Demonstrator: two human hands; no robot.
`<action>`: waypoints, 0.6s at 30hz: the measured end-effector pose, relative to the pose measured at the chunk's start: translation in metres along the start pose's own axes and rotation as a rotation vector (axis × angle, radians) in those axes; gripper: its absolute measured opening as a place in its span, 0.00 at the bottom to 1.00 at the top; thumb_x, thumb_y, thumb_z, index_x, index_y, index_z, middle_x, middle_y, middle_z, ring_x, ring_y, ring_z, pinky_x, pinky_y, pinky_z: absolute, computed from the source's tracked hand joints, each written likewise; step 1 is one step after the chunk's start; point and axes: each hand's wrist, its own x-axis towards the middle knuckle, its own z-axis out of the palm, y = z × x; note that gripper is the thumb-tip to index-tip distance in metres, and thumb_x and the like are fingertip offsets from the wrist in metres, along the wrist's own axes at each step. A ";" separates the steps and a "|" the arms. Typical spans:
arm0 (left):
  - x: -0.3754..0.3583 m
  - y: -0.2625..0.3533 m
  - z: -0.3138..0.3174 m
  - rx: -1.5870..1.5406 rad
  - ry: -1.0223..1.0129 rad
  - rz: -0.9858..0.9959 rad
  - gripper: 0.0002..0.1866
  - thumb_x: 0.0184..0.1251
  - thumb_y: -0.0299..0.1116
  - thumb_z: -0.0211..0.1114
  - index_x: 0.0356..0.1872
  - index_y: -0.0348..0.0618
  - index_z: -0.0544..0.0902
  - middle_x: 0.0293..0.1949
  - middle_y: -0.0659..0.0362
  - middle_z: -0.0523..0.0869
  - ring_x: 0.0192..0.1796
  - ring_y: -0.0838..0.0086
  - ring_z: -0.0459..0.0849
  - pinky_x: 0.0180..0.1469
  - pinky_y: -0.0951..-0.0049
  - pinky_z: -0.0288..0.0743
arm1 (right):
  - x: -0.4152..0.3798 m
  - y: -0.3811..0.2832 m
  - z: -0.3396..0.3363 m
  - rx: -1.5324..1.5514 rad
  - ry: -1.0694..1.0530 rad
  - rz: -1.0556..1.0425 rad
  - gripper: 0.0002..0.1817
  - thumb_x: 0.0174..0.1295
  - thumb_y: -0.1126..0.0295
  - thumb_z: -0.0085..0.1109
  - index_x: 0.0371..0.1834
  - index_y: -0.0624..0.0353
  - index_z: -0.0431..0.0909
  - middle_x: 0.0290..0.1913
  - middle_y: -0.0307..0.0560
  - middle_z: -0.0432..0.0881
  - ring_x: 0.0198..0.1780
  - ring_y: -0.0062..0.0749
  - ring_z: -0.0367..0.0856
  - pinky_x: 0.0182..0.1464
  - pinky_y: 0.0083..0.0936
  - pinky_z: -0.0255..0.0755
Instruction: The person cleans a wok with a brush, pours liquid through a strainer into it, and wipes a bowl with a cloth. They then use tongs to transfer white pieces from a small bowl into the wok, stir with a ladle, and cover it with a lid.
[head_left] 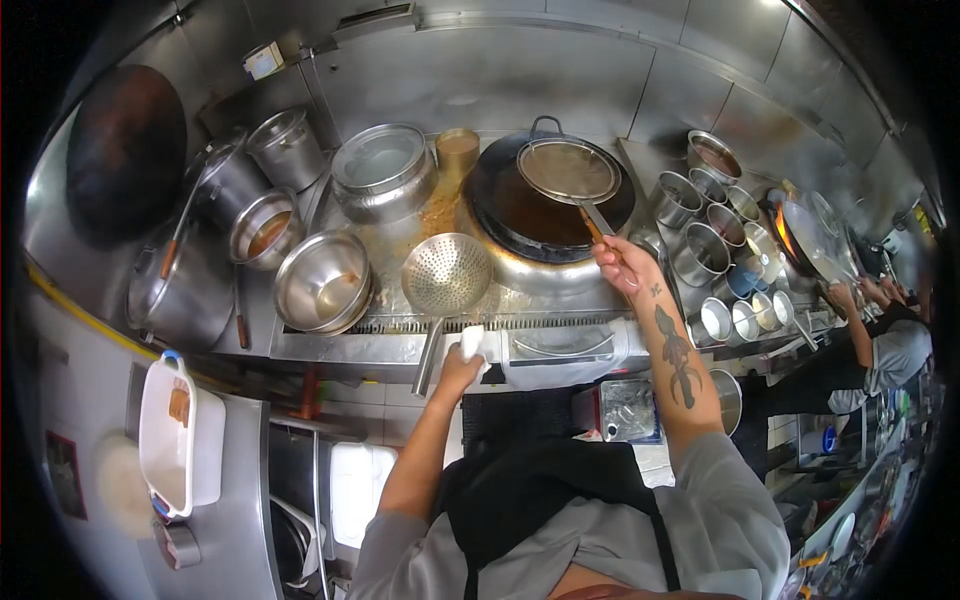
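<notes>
Gripping the wooden handle of a round, fine-mesh metal strainer [568, 172], R hand [624, 266] is clearly the nearer one. Strainer's long axis runs far & slightly left from R hand, mesh over the round black wok [487, 185] at far side of the stained steel bench [388, 245]; can't tell if it touches wok rim. L hand [459, 372] is well apart from R, fingers closed round a bunched white cloth [472, 343], just beside the handle of a perforated, bowl-shaped steel ladle [447, 272], handle pointing near & slightly left.
</notes>
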 end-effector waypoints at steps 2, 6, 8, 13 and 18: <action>0.011 -0.011 0.011 0.348 0.076 0.177 0.25 0.51 0.33 0.60 0.49 0.28 0.68 0.43 0.36 0.78 0.42 0.48 0.82 0.45 0.57 0.75 | -0.007 0.005 0.005 -0.034 -0.013 -0.045 0.08 0.70 0.67 0.42 0.39 0.60 0.63 0.29 0.40 0.70 0.23 0.20 0.67 0.18 0.16 0.60; 0.010 -0.001 0.019 0.592 0.018 0.122 0.24 0.50 0.31 0.59 0.47 0.27 0.64 0.40 0.38 0.77 0.40 0.45 0.81 0.45 0.55 0.77 | -0.016 0.022 0.006 -0.017 0.008 -0.077 0.07 0.70 0.67 0.41 0.41 0.59 0.62 0.31 0.40 0.70 0.24 0.20 0.67 0.18 0.16 0.61; 0.008 0.015 0.019 0.576 0.067 0.173 0.24 0.50 0.31 0.59 0.46 0.26 0.65 0.40 0.38 0.77 0.40 0.46 0.81 0.44 0.55 0.77 | -0.020 0.029 0.002 -0.031 0.021 -0.098 0.07 0.70 0.67 0.42 0.42 0.59 0.62 0.32 0.40 0.70 0.24 0.20 0.67 0.18 0.16 0.61; 0.019 0.007 0.020 0.611 -0.031 0.132 0.21 0.51 0.29 0.58 0.46 0.27 0.67 0.40 0.39 0.77 0.41 0.48 0.81 0.45 0.57 0.77 | -0.021 0.041 0.010 -0.075 0.033 -0.097 0.08 0.69 0.67 0.44 0.44 0.58 0.61 0.33 0.40 0.70 0.24 0.18 0.66 0.17 0.14 0.60; 0.040 -0.010 0.028 0.546 -0.057 0.064 0.28 0.47 0.32 0.62 0.51 0.30 0.67 0.47 0.38 0.75 0.48 0.46 0.78 0.52 0.55 0.73 | 0.004 0.066 0.026 -0.142 -0.056 -0.030 0.09 0.67 0.65 0.50 0.46 0.51 0.64 0.32 0.39 0.71 0.23 0.18 0.68 0.17 0.14 0.63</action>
